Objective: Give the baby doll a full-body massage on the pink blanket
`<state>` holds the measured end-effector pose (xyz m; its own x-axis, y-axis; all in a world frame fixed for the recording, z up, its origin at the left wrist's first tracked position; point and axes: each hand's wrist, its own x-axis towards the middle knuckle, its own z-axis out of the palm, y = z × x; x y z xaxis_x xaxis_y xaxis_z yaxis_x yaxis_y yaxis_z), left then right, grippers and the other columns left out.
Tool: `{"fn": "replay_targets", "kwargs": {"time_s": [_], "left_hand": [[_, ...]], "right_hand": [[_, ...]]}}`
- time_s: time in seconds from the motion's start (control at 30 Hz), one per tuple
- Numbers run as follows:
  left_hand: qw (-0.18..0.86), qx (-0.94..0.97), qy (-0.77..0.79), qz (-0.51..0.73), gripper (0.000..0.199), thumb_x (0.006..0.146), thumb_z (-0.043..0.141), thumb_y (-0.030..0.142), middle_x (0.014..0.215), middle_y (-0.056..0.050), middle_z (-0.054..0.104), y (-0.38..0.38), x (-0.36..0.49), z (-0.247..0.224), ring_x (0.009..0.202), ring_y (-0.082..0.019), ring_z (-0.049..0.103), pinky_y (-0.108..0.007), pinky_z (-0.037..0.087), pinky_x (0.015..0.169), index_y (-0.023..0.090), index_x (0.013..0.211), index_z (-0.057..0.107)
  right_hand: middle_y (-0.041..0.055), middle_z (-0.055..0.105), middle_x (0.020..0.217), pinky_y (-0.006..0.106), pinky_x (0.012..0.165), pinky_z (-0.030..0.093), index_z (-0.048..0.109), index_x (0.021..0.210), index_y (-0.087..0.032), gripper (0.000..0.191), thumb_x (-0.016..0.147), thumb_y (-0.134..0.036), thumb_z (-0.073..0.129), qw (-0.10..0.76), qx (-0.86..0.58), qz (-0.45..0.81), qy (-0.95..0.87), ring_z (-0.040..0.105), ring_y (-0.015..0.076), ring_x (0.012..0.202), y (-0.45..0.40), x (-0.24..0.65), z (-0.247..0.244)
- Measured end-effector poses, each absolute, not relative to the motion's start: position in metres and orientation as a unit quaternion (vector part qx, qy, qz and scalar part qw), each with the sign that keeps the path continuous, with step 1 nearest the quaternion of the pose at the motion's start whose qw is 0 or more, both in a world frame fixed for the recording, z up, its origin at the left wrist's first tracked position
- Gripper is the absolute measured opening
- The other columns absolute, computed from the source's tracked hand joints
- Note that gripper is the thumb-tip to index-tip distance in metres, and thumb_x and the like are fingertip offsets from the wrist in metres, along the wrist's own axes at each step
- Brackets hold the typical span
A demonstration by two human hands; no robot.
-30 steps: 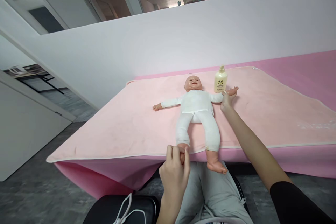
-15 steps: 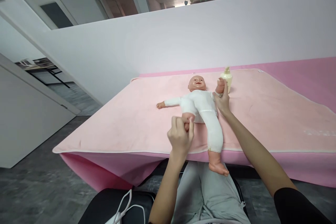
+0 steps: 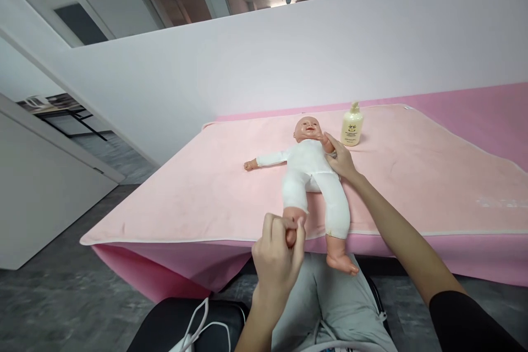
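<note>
A baby doll (image 3: 310,160) with a white cloth body lies face up on a pink blanket (image 3: 198,198), head toward the wall. My left hand (image 3: 279,247) is closed around the doll's foot on the left side of the view; the fingers cover most of that foot. The doll's forearm on the right is in the grip of my right hand (image 3: 341,158), bent across toward its chin. Its other arm stretches out flat to the left. The other leg reaches over the table's front edge, with the bare foot hanging past it.
A pale yellow pump bottle (image 3: 352,125) stands upright just beyond my right hand. Behind the table rises a white partition (image 3: 256,66). A black chair seat (image 3: 185,324) with a white cable (image 3: 202,322) is at lower left, beside my legs.
My left hand has drawn the doll's foot down toward me, straightening that leg. My right hand has brought the doll's arm inward to its chin, uncovering the bottle.
</note>
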<state>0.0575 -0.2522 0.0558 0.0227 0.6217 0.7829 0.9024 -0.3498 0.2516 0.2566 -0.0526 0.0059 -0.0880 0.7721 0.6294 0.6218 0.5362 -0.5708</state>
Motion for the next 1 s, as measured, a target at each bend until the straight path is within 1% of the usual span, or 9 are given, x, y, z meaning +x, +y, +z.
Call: {"fn": "replay_targets", "kwargs": {"time_s": [0.13, 0.27, 0.37, 0.47, 0.67, 0.8, 0.87, 0.93, 1.0], "left_hand": [[0.143, -0.72, -0.586, -0.343, 0.019, 0.087, 0.046, 0.029, 0.064, 0.002, 0.047, -0.273, 0.058, 0.031, 0.049, -0.008, 0.048, -0.019, 0.03, 0.042, 0.019, 0.071, 0.045], [0.144, -0.72, -0.629, -0.255, 0.022, 0.088, 0.041, 0.031, 0.069, 0.0, 0.05, -0.271, 0.061, 0.003, 0.046, -0.009, 0.048, -0.021, 0.025, 0.039, 0.019, 0.071, 0.048], [0.122, -0.72, -0.63, -0.263, 0.021, 0.088, 0.041, 0.031, 0.071, 0.0, 0.051, -0.268, 0.061, 0.003, 0.048, -0.01, 0.05, -0.021, 0.027, 0.04, 0.019, 0.073, 0.048], [0.116, -0.715, -0.609, -0.323, 0.02, 0.088, 0.044, 0.031, 0.068, 0.001, 0.05, -0.265, 0.058, 0.019, 0.052, -0.01, 0.051, -0.02, 0.031, 0.043, 0.019, 0.072, 0.046], [0.174, -0.651, -0.565, -0.476, 0.016, 0.087, 0.046, 0.028, 0.068, 0.0, 0.049, -0.221, 0.06, 0.045, 0.061, -0.011, 0.05, -0.021, 0.037, 0.053, 0.019, 0.073, 0.046], [0.153, -0.674, -0.609, -0.389, 0.017, 0.088, 0.041, 0.03, 0.077, -0.002, 0.049, -0.172, 0.071, 0.04, 0.054, -0.01, 0.044, -0.023, 0.028, 0.044, 0.019, 0.078, 0.05], [0.139, -0.685, -0.62, -0.356, 0.015, 0.088, 0.041, 0.029, 0.078, -0.002, 0.049, -0.158, 0.073, 0.039, 0.051, -0.009, 0.041, -0.023, 0.024, 0.042, 0.019, 0.08, 0.051], [0.125, -0.688, -0.621, -0.354, 0.013, 0.087, 0.043, 0.028, 0.079, -0.002, 0.049, -0.154, 0.072, 0.042, 0.05, -0.009, 0.041, -0.023, 0.023, 0.041, 0.02, 0.081, 0.051], [0.113, -0.688, -0.622, -0.358, 0.012, 0.087, 0.043, 0.03, 0.079, -0.002, 0.049, -0.163, 0.067, 0.048, 0.051, -0.01, 0.043, -0.023, 0.024, 0.042, 0.021, 0.08, 0.049]], "right_hand": [[0.0074, 0.046, 0.131, 0.04, 0.099, 0.038, 0.03, 0.136, -0.023, 0.068, 0.071, -0.019, 0.048, 0.61, -0.482, 0.127, -0.616, 0.044, 0.0217, 0.119, -0.042, 0.258, -0.001], [0.0132, 0.038, 0.135, 0.045, 0.095, 0.041, 0.017, 0.138, -0.021, 0.075, 0.071, -0.024, 0.048, 0.709, -0.541, 0.15, -0.428, 0.045, 0.0228, 0.119, -0.019, 0.272, -0.025], [0.0141, 0.033, 0.138, 0.047, 0.093, 0.044, 0.014, 0.138, -0.023, 0.073, 0.072, -0.025, 0.045, 0.736, -0.562, 0.113, -0.359, 0.044, 0.0221, 0.122, -0.004, 0.287, -0.041], [0.0137, 0.031, 0.14, 0.047, 0.095, 0.042, 0.017, 0.137, -0.022, 0.072, 0.071, -0.026, 0.045, 0.747, -0.564, 0.099, -0.339, 0.04, 0.0219, 0.126, -0.003, 0.291, -0.039], [0.0083, 0.044, 0.134, 0.04, 0.097, 0.041, 0.03, 0.136, -0.02, 0.071, 0.067, -0.019, 0.048, 0.685, -0.492, 0.11, -0.526, 0.046, 0.0209, 0.118, -0.033, 0.264, -0.007], [0.0057, 0.061, 0.111, 0.042, 0.092, 0.043, 0.055, 0.12, -0.022, 0.061, 0.062, -0.007, 0.042, 0.532, -0.438, 0.092, -0.719, 0.054, 0.0217, 0.103, -0.052, 0.245, 0.0], [0.0049, 0.063, 0.104, 0.044, 0.09, 0.042, 0.06, 0.114, -0.023, 0.062, 0.059, -0.003, 0.04, 0.472, -0.428, 0.075, -0.767, 0.054, 0.0222, 0.098, -0.056, 0.24, 0.001], [0.0042, 0.063, 0.107, 0.044, 0.091, 0.04, 0.059, 0.115, -0.023, 0.064, 0.059, -0.001, 0.039, 0.468, -0.428, 0.073, -0.77, 0.054, 0.0221, 0.1, -0.057, 0.239, 0.002], [0.0039, 0.062, 0.111, 0.042, 0.092, 0.041, 0.058, 0.116, -0.023, 0.063, 0.059, -0.001, 0.04, 0.499, -0.429, 0.094, -0.747, 0.053, 0.0213, 0.103, -0.055, 0.239, 0.003]]}}
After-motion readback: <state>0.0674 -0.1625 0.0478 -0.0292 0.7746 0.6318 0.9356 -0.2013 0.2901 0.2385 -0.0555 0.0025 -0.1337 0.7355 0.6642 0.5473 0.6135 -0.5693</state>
